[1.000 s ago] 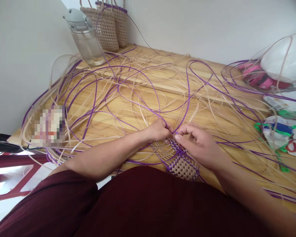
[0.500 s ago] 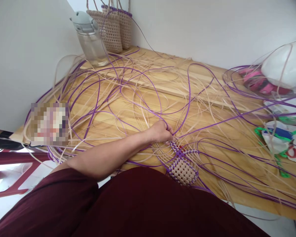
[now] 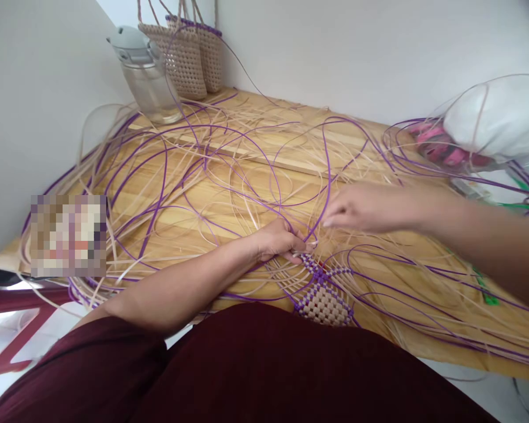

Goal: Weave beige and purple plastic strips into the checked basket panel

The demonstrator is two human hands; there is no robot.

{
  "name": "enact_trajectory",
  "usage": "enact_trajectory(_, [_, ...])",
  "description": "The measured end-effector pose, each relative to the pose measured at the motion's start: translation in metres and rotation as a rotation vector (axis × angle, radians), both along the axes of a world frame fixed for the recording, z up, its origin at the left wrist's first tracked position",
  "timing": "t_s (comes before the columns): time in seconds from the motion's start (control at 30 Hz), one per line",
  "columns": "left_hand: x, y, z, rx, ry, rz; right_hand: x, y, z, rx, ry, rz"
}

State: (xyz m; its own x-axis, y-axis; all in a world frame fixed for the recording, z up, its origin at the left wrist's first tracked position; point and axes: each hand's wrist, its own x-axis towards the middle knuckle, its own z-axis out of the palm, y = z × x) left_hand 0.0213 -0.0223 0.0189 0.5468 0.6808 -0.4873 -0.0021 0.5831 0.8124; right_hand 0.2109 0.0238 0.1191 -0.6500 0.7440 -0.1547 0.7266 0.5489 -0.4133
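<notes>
A small woven piece (image 3: 327, 302) of beige and purple strands lies near the table's front edge, with long loose strands fanning out from it. My left hand (image 3: 283, 239) is closed on strands at the upper left end of the weave. Above and to the right, my right hand (image 3: 346, 210) is blurred, with its fingers bent together beside a purple strand (image 3: 328, 170). Whether anything is between those fingers cannot be made out.
A lidded clear jug (image 3: 152, 91) and two woven baskets (image 3: 185, 61) stand at the back left. At the right are a white bag (image 3: 496, 120) and a pink item (image 3: 436, 141). Long strands cover much of the wooden table (image 3: 211, 211).
My right hand and forearm have come into view from the right. My left hand stays at the weave. The whole view has shifted, so most things appear slightly further left.
</notes>
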Motion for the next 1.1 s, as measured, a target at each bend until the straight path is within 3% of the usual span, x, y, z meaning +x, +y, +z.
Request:
enact_trajectory(0.07, [0.000, 0.001, 0.001, -0.006, -0.017, -0.007, -0.008, -0.008, -0.006, -0.151, -0.079, 0.112])
enact_trajectory(0.13, [0.000, 0.001, 0.001, -0.001, -0.030, -0.002, -0.013, -0.016, -0.011, -0.193, -0.069, 0.165])
enact_trajectory(0.47, [-0.002, 0.000, -0.010, 0.038, -0.067, -0.004, -0.024, -0.020, -0.052, 0.083, 0.191, 0.192])
enact_trajectory(0.63, [-0.005, 0.004, -0.006, -0.011, -0.099, -0.050, -0.022, -0.013, -0.058, -0.098, 0.228, 0.050])
enact_trajectory(0.83, [-0.004, 0.004, -0.001, -0.063, -0.077, -0.013, -0.024, -0.010, -0.071, -0.359, 0.338, -0.136])
enact_trajectory(0.93, [-0.002, 0.003, 0.001, -0.067, -0.071, 0.041, -0.022, -0.011, -0.066, -0.394, 0.380, -0.152])
enact_trajectory(1.1, [0.000, 0.003, 0.002, -0.097, -0.043, 0.075, -0.003, -0.022, -0.036, -0.225, 0.185, -0.016])
